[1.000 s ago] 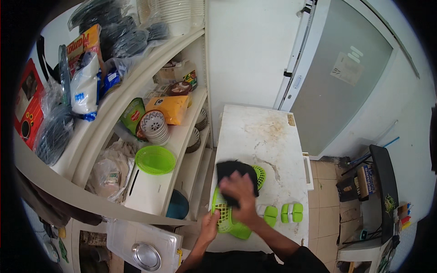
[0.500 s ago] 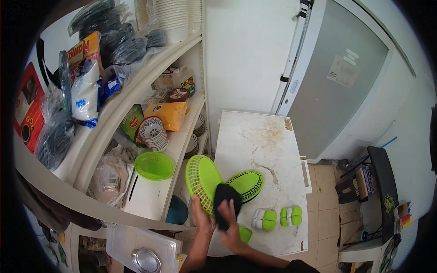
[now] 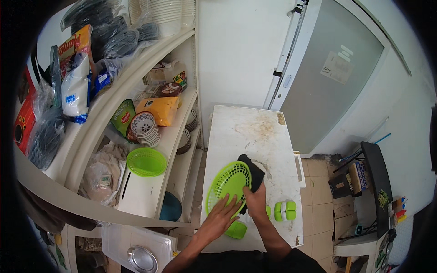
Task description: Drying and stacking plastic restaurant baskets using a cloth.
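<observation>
An oval green plastic basket [image 3: 218, 191] with slotted sides is held tilted above the white table [image 3: 232, 132]. My right hand [image 3: 256, 200] grips its right rim, thumb over the edge, and a black cloth [image 3: 251, 172] is bunched in the same hand behind the rim. Across the basket's near inner side lies my left hand [image 3: 221, 217], fingers spread. Just below them on the table sits a green rounded object [image 3: 236, 230]. A green-and-white piece [image 3: 285, 210] rests to the right; another beside it is mostly covered by my right arm.
Shelves on the left hold another green basket [image 3: 146, 162], stacked patterned bowls [image 3: 145, 129], a yellow bag [image 3: 159, 109] and a blue-green bowl [image 3: 170, 207]. A metal plate [image 3: 142, 258] lies on a clear plastic lid at lower left. A frosted door [image 3: 337, 77] stands behind; a black table [image 3: 377, 191] is at right.
The held basket has moved right and turned its inside toward me. My right hand now grips its right rim with the cloth. My left fingers have spread over it. The second table basket is no longer visible.
</observation>
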`<state>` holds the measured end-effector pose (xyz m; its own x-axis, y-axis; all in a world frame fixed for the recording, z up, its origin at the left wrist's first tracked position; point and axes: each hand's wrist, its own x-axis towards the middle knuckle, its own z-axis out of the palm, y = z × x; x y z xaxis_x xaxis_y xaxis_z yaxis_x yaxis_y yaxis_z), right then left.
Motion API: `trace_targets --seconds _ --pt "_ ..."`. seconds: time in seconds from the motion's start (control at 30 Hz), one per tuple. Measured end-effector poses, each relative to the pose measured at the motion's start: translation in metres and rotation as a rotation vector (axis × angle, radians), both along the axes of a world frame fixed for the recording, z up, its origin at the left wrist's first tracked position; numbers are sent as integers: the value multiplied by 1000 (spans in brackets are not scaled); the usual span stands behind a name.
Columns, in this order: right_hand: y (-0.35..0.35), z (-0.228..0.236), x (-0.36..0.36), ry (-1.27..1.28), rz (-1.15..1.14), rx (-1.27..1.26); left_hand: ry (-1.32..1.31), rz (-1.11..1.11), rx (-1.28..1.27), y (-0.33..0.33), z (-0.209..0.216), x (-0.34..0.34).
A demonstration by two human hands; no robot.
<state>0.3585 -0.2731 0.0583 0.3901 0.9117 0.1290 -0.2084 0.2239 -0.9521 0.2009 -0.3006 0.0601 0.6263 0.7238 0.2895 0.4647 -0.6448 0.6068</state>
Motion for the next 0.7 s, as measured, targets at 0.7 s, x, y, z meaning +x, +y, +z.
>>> trace_targets --seconds 0.7 --pt "-7 39 -11 -943 -67 215 -591 262 -488 4 1 -15"
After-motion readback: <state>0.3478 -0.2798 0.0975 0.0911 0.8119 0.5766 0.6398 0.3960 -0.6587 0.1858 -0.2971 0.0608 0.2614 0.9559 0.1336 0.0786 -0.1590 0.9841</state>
